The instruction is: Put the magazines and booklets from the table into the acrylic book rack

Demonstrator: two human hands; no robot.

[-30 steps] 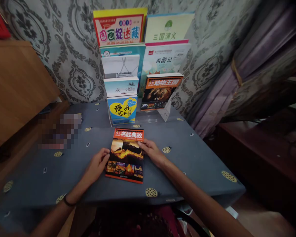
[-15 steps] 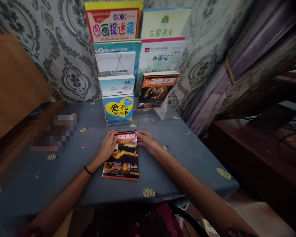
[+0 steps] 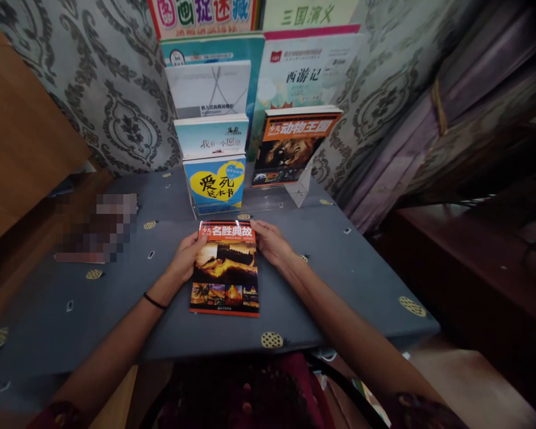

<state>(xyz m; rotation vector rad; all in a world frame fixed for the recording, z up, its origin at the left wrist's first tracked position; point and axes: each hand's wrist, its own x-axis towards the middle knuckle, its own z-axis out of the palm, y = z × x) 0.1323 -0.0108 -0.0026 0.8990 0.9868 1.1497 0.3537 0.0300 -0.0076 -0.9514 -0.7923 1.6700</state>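
A paperback book (image 3: pixel 226 265) with a picture of the Great Wall and an orange-red title band is between my hands, its cover facing up towards me. My left hand (image 3: pixel 183 257) grips its left edge, thumb on the cover and the other fingers partly hidden underneath. At the upper right edge, my right hand (image 3: pixel 273 243) holds the book, its fingers partly behind it. The lower edge of the book seems close to the tablecloth; whether it touches, I cannot tell.
Behind the book, a clear stand (image 3: pixel 298 193) holds several books in tiers, among them a lion-covered book (image 3: pixel 290 152) and a blue-and-yellow book (image 3: pixel 217 185). A blurred-out item (image 3: pixel 100 229) lies left on the grey-blue tablecloth (image 3: pixel 339 271). A purple curtain (image 3: pixel 411 131) hangs at right.
My left hand has shifted from lying over the book's upper left part to gripping its left edge, uncovering the cover. The book now looks tilted up slightly. The view has dipped downward.
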